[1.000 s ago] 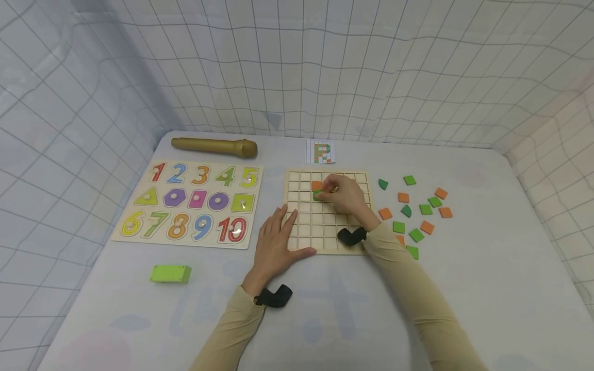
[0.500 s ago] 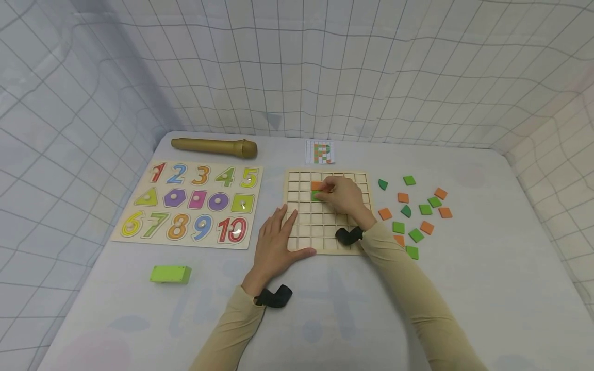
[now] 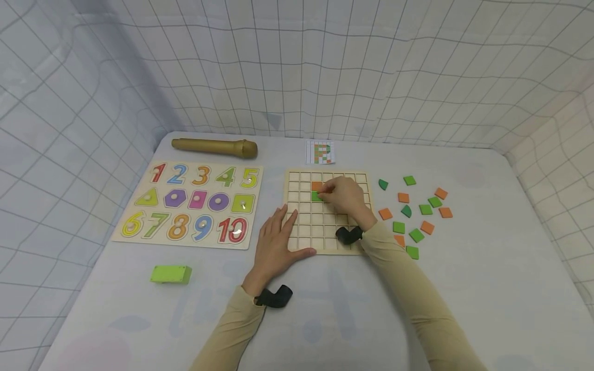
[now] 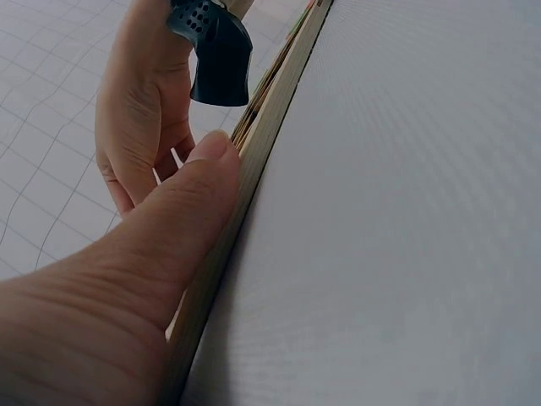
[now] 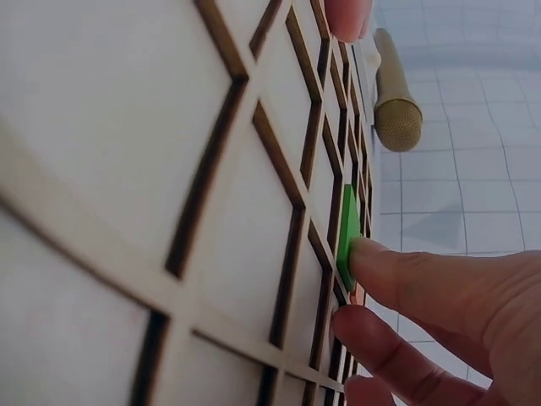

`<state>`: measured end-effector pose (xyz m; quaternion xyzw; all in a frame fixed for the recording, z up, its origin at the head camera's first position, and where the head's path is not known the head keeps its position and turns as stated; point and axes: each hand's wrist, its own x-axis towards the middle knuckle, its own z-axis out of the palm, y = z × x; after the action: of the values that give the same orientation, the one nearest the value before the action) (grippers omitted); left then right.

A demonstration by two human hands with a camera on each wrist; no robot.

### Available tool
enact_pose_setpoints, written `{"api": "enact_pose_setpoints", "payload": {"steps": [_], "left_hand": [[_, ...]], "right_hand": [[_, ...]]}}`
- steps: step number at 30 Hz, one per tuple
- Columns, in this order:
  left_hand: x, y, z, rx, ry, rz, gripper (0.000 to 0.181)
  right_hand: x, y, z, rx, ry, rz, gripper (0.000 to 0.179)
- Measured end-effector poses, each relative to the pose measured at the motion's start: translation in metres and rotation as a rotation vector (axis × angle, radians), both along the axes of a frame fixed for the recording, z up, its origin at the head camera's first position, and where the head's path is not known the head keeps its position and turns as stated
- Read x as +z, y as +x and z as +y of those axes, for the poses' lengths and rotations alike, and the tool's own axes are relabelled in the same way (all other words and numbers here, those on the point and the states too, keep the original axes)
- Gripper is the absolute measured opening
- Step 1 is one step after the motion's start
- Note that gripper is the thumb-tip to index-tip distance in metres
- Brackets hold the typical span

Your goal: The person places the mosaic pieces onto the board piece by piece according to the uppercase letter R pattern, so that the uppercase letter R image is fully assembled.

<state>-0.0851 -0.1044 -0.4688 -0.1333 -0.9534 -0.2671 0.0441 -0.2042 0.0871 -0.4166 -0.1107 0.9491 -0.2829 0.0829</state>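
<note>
– Board (image 3: 317,232) is lying flat under both hands. Anything steadying it?
– Left hand (image 3: 274,247) is resting at its near left corner, fingers extended, gripping nothing. Should be enough against sliding.
– Right hand (image 3: 343,195)?
– Reaching over the board, thumb touching green tile (image 3: 316,197). Can't tell if it's pinching; a second contact isn't showing clearly.
– Tile position?
– Sitting on the board, just nearside of orange tile (image 3: 316,185), looking slightly proud in the right wrist view.
– I'd be squaring it up first, then pressing mid-face. Pushing one corner risks jamming it, or knocking orange.
</note>
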Motion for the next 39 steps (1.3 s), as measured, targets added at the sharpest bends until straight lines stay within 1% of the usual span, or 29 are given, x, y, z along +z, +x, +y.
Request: {"api": "enact_pose_setpoints", "payload": {"steps": [4,12,17,21,24,27,31,34,39], "left_hand": [[0.000,0.000,0.000,-0.002,0.009,0.005,0.100],[0.001,0.000,-0.001,-0.003,0.012,0.017,0.099],[0.001,0.000,0.000,-0.002,0.006,0.011,0.100],[0.001,0.000,0.001,-0.002,0.004,0.005,0.100],[0.001,0.000,0.001,0.000,0.002,0.004,0.100],[0.000,0.000,0.001,0.001,0.000,0.002,0.100],[0.000,0.000,0.001,0.002,0.004,-0.003,0.100],[0.000,0.000,0.001,0.001,0.005,-0.005,0.100],[0.000,0.000,0.000,0.001,0.012,-0.007,0.100]], "right_hand": [[0.001,0.000,0.001,0.020,0.005,-0.008,0.019],[0.002,0.003,0.006,0.102,-0.026,0.012,0.024],[0.001,0.004,0.009,0.145,-0.034,0.032,0.027],[0.001,0.005,0.014,0.165,-0.064,0.035,0.027],[0.000,0.005,0.021,0.148,-0.100,0.049,0.027],[-0.001,0.005,0.030,0.109,-0.141,0.078,0.025],[-0.002,0.003,0.046,0.056,-0.187,0.146,0.026],[-0.003,0.002,0.058,0.012,-0.203,0.208,0.028],[-0.001,0.002,0.076,-0.089,-0.215,0.296,0.028]]}}
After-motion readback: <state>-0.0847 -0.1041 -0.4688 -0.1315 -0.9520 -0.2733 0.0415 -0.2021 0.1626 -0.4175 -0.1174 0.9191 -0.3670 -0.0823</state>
